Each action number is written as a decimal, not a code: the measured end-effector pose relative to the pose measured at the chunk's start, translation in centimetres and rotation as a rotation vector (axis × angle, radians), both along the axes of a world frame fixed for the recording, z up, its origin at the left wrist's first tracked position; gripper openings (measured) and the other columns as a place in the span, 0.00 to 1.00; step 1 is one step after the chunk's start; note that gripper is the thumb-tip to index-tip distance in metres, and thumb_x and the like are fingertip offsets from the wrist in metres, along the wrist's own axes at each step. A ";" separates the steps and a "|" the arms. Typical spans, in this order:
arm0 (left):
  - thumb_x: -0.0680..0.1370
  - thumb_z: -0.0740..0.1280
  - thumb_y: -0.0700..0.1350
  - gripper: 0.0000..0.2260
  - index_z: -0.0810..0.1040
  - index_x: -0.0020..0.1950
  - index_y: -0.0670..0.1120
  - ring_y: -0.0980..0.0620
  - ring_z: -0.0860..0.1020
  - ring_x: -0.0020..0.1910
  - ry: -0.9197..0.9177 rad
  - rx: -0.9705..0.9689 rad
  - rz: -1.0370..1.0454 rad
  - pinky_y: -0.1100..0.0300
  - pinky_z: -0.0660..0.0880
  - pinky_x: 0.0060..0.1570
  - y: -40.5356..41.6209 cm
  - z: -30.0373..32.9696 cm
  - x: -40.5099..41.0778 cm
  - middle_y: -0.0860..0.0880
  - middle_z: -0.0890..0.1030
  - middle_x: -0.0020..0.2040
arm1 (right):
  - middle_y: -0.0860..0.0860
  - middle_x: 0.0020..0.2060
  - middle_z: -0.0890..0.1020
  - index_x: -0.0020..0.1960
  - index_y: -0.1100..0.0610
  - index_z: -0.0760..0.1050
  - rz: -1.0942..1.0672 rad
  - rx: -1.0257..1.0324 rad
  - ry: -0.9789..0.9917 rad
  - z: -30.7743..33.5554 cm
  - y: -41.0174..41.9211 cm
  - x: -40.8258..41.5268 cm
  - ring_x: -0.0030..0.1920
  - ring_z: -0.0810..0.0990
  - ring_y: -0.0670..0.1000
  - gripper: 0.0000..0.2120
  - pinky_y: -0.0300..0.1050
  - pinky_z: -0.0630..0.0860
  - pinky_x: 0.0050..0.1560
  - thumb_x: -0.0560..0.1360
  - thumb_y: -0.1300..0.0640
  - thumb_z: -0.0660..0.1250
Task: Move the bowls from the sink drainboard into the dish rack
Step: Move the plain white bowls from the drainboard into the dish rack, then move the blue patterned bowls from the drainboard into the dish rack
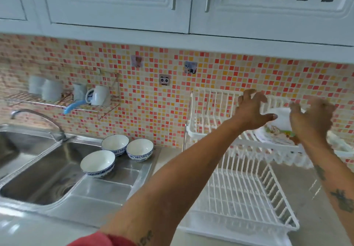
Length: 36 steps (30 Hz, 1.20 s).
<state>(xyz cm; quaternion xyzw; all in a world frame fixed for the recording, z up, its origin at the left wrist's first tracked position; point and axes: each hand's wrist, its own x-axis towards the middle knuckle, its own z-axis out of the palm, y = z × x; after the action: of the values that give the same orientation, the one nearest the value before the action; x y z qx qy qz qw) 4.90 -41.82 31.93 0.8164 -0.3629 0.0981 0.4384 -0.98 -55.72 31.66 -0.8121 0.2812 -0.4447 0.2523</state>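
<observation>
Three white bowls with blue patterned outsides stand upright on the steel drainboard [118,178]: one at the front [97,163], one at the back left [115,144] and one at the back right [139,149]. A white two-tier dish rack [239,198] stands on the counter to the right. Another white dish [281,120] rests tilted in the rack's upper tier [208,109]. My left hand [251,111] is at the dish's left side, fingers spread and thumb touching its rim. Fingers also spread, my right hand [310,121] covers its right side. Both hands are blurred.
The steel sink basin [38,169] and its tap [38,119] lie at the left. A wire wall shelf [63,100] holds white mugs above the sink. White cupboards [172,6] hang overhead. The rack's lower tier holds nothing.
</observation>
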 end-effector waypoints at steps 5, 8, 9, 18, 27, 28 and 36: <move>0.76 0.70 0.50 0.15 0.77 0.57 0.42 0.42 0.66 0.69 0.079 -0.285 0.137 0.49 0.63 0.71 6.3 0.6 1.6 0.41 0.70 0.66 | 0.62 0.73 0.62 0.68 0.64 0.65 0.249 -0.004 -0.195 2.5 9.6 1.7 0.73 0.61 0.62 0.29 0.64 0.59 0.70 0.73 0.47 0.57; 0.76 0.69 0.49 0.13 0.77 0.56 0.42 0.44 0.66 0.68 0.058 -0.408 0.258 0.50 0.64 0.69 11.3 1.1 2.4 0.42 0.69 0.65 | 0.60 0.72 0.63 0.68 0.62 0.67 0.431 0.009 -0.301 3.1 15.7 3.8 0.74 0.61 0.57 0.25 0.58 0.59 0.70 0.74 0.50 0.57; 0.76 0.69 0.48 0.13 0.76 0.56 0.42 0.44 0.65 0.69 0.048 -0.444 0.310 0.50 0.64 0.69 13.3 1.1 2.8 0.42 0.69 0.66 | 0.59 0.72 0.64 0.67 0.61 0.68 0.489 0.022 -0.328 3.1 17.7 4.6 0.73 0.62 0.55 0.24 0.54 0.59 0.69 0.74 0.51 0.58; 0.77 0.64 0.48 0.10 0.75 0.51 0.42 0.45 0.71 0.62 0.156 -0.677 0.767 0.50 0.68 0.67 33.5 -1.8 9.1 0.42 0.72 0.61 | 0.53 0.61 0.70 0.62 0.60 0.72 0.998 0.152 -0.382 -1.5 36.9 12.7 0.62 0.72 0.49 0.19 0.30 0.66 0.58 0.74 0.53 0.60; 0.82 0.58 0.50 0.15 0.76 0.46 0.41 0.47 0.77 0.44 0.572 -0.536 0.885 0.60 0.73 0.45 48.8 -12.1 15.3 0.43 0.79 0.44 | 0.48 0.46 0.76 0.53 0.54 0.73 1.104 0.551 0.383 -14.2 48.5 23.8 0.50 0.75 0.51 0.06 0.45 0.73 0.48 0.79 0.53 0.60; 0.82 0.57 0.53 0.18 0.76 0.59 0.41 0.44 0.78 0.56 0.685 -0.520 0.850 0.54 0.72 0.57 50.1 -13.8 15.7 0.42 0.80 0.57 | 0.49 0.44 0.75 0.53 0.54 0.72 1.072 0.641 0.488 -16.1 49.2 24.9 0.47 0.74 0.52 0.06 0.44 0.72 0.42 0.79 0.52 0.61; 0.69 0.51 0.76 0.48 0.59 0.78 0.44 0.41 0.63 0.75 1.097 -0.510 0.881 0.44 0.62 0.73 55.8 -27.4 18.8 0.42 0.61 0.78 | 0.58 0.70 0.71 0.74 0.59 0.64 0.761 1.033 0.845 -25.6 51.4 28.4 0.68 0.70 0.59 0.27 0.51 0.68 0.63 0.80 0.46 0.58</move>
<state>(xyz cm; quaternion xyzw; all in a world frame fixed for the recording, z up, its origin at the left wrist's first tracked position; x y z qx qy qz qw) 23.66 13.96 4.49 0.6907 0.3027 -0.0756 0.6523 27.44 -4.27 6.02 -0.7329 0.2271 0.2085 0.6065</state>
